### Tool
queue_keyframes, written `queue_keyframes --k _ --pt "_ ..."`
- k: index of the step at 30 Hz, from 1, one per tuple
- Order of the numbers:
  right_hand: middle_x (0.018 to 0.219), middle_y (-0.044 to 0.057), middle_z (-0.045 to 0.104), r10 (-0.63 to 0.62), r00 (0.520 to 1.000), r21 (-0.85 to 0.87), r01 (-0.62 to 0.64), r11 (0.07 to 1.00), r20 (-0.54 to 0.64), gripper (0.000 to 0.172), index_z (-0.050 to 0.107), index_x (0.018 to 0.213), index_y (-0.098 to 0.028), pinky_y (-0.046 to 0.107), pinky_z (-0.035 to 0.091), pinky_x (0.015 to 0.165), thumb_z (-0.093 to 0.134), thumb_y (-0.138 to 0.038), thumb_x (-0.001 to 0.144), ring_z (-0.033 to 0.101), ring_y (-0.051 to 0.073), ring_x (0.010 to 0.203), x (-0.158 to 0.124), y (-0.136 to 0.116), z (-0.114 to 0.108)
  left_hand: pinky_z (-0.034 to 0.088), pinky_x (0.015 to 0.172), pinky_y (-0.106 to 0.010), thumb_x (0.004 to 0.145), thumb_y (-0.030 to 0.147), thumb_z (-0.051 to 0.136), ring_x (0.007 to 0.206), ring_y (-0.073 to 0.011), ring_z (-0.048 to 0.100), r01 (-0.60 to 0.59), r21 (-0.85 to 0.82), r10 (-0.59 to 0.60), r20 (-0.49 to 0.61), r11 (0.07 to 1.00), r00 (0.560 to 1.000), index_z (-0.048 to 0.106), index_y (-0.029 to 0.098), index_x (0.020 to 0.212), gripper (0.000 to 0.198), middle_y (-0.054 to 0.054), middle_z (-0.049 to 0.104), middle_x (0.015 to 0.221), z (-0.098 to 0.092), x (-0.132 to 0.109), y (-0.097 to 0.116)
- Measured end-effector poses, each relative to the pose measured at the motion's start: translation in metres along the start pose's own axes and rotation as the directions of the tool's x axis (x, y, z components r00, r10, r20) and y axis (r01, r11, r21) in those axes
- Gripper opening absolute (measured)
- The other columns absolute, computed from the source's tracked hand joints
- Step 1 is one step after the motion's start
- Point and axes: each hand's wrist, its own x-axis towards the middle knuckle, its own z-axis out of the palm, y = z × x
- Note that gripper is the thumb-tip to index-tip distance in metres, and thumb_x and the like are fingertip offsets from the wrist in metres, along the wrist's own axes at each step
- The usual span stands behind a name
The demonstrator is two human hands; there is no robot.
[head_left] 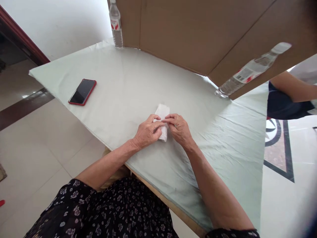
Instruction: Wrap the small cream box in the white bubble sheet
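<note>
A small folded white tissue point(162, 112) lies on the pale green table cover point(123, 86). My left hand point(147, 132) pinches its near left edge with fingers curled. My right hand point(178, 128) meets it from the right, fingertips pressed together on the same fold. Both hands rest on the table near its front edge. The lower half of the tissue is partly hidden between my fingers.
A red-cased phone point(82, 92) lies face up at the left. A water bottle point(116, 24) stands at the back, another water bottle point(250, 71) leans at the right against a big cardboard sheet point(198, 33). Another person's arm point(292, 87) shows at the far right.
</note>
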Motion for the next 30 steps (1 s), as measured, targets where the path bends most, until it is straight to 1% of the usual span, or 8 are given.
queue_keyframes --k 3,5,8,11,13,21,26,30 --pt "0.11 0.007 0.071 0.157 0.982 0.105 -0.146 0.984 -0.103 0.027 0.075 0.102 -0.024 0.04 0.053 0.082 0.057 -0.026 0.083 0.065 0.02 0.09 0.003 0.007 -0.007 0.048 0.062 -0.022 0.083 0.013 0.054 0.061 -0.0068 0.054 0.005 -0.007 -0.006 -0.012 1.0 1.0 0.074 0.017 0.095 0.024 -0.01 0.065 0.117 0.001 0.0 0.001" --pt "0.11 0.009 0.071 0.294 0.95 0.156 -0.276 0.948 -0.104 0.035 0.07 0.11 -0.02 0.038 0.055 0.072 0.064 -0.033 0.078 0.065 0.019 0.082 0.008 0.011 -0.012 0.047 0.061 -0.022 0.082 0.013 0.054 0.059 -0.0063 0.053 0.002 -0.008 -0.002 -0.017 1.0 1.0 0.073 0.017 0.093 0.023 -0.01 0.066 0.119 0.001 0.001 0.002" --pt "0.102 0.01 0.071 0.474 0.88 0.257 -0.462 0.849 0.016 0.054 0.064 0.117 -0.015 0.03 0.052 0.053 0.075 -0.042 0.071 0.064 0.018 0.072 0.021 0.012 -0.016 0.046 0.06 -0.022 0.081 0.012 0.053 0.057 -0.0057 0.053 -0.002 -0.003 0.002 -0.012 1.0 1.0 0.073 0.017 0.092 0.022 -0.011 0.066 0.125 0.0 0.001 0.003" --pt "0.092 0.009 0.069 0.582 0.803 0.327 -0.589 0.739 0.133 0.06 0.062 0.114 -0.013 0.025 0.044 0.042 0.082 -0.04 0.065 0.063 0.018 0.065 0.037 0.006 -0.016 0.047 0.061 -0.023 0.081 0.011 0.053 0.058 -0.0061 0.055 -0.011 -0.001 0.011 -0.001 1.0 1.0 0.072 0.017 0.091 0.023 -0.013 0.065 0.131 -0.001 0.001 0.004" --pt "0.082 0.007 0.067 0.599 0.781 0.34 -0.62 0.707 0.179 0.056 0.063 0.106 -0.014 0.024 0.042 0.039 0.087 -0.037 0.061 0.062 0.017 0.061 0.046 0.0 -0.014 0.048 0.062 -0.023 0.081 0.011 0.053 0.06 -0.0071 0.058 -0.024 -0.002 0.024 0.0 1.0 1.0 0.073 0.016 0.091 0.022 -0.013 0.065 0.133 -0.002 0.001 0.004" --pt "0.054 -0.005 0.051 0.511 0.807 0.329 -0.589 0.739 0.297 0.028 0.058 0.066 -0.019 0.022 0.029 0.036 0.083 -0.031 0.063 0.044 0.009 0.045 0.06 -0.004 -0.007 0.056 0.081 -0.027 0.081 0.008 0.051 0.094 -0.0159 0.071 -0.08 0.006 0.08 0.031 0.997 0.996 0.071 0.02 0.113 0.039 -0.01 0.065 0.137 -0.003 0.002 0.004" --pt "0.053 -0.004 0.052 0.488 0.835 0.425 -0.55 0.719 0.255 0.014 0.062 0.062 -0.018 0.023 0.03 0.042 0.074 -0.026 0.064 0.042 0.008 0.047 0.057 -0.004 -0.005 0.056 0.088 -0.031 0.083 0.009 0.05 0.098 -0.0199 0.071 -0.074 -0.019 0.075 0.042 0.997 0.996 0.073 0.017 0.103 0.032 -0.008 0.077 0.105 0.001 0.002 -0.001" --pt "0.065 -0.002 0.063 0.457 0.859 0.583 -0.497 0.642 0.229 0.016 0.068 0.069 -0.017 0.025 0.04 0.053 0.074 -0.029 0.061 0.053 0.012 0.059 0.052 -0.004 0.0 0.056 0.087 -0.031 0.082 0.01 0.05 0.096 -0.0194 0.071 -0.045 -0.049 0.047 0.048 0.998 0.998 0.073 0.018 0.102 0.03 -0.007 0.077 0.102 0.002 0.003 -0.004"
